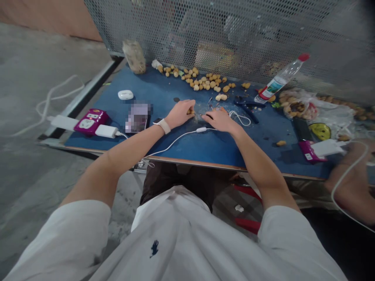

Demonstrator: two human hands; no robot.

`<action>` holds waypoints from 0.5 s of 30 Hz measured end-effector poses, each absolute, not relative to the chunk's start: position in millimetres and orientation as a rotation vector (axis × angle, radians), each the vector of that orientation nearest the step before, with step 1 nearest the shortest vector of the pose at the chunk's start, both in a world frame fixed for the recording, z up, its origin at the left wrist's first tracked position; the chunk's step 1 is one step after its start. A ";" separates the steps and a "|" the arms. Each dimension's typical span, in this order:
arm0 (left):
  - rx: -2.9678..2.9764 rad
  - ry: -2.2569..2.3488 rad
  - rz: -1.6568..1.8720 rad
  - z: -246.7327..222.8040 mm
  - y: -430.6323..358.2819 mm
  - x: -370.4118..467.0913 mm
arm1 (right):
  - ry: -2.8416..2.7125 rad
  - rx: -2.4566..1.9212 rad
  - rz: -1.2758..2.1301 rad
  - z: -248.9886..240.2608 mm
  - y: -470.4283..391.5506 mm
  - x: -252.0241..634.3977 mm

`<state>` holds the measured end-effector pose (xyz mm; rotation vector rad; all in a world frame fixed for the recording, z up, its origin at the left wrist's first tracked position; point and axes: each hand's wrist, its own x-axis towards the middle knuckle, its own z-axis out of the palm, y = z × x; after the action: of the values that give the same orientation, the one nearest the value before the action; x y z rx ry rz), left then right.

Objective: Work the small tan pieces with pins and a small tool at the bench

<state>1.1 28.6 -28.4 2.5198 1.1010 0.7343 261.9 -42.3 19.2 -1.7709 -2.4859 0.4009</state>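
Note:
My left hand (181, 113), with a pale watch band on the wrist, is closed around a small tan gourd-like piece (191, 112) that its fingers partly cover. To its right, my right hand (220, 120) has its fingers bent together low over the blue tabletop (178, 142); a dark gap shows between them, and what they grip is hidden. A white cord with an inline switch (201, 130) runs under my right wrist. Pale dust lies between the hands. Just beyond are a pair of two-lobed tan pieces (221, 97) and an orange bit partly behind my right hand.
Several tan pieces (205, 82) line the perforated metal panel (181, 35). A bottle (277, 84), pliers (249, 108) and a plastic bag (331, 111) stand right. Left are a jar (134, 56), phone (137, 117), white case (125, 95) and purple power socket (90, 121). Another person's arm (351, 179) rests right.

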 end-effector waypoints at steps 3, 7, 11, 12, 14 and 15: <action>2.500 1.107 0.754 -30.1 29.1 1.9 | -2.469 -1.790 0.375 17.4 -42.3 260.7; 2.483 1.087 0.808 -32.8 30.8 2.0 | -2.452 -1.816 0.341 15.6 -43.4 258.7; 2.483 1.117 0.820 -35.2 32.9 2.7 | -2.467 -1.822 0.367 16.6 -44.8 258.1; 2.482 1.122 0.826 -35.9 33.7 2.8 | -2.468 -1.814 0.376 17.1 -45.2 258.0; 2.478 1.122 0.846 -37.2 35.7 2.5 | -2.468 -1.803 0.382 18.0 -46.0 257.7; 2.476 1.120 0.855 -37.7 36.8 2.1 | -2.467 -1.805 0.380 18.4 -46.4 257.3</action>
<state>2.1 36.8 -37.7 2.4762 1.1199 0.8555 257.3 -46.4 18.4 -1.8052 -2.4667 0.3803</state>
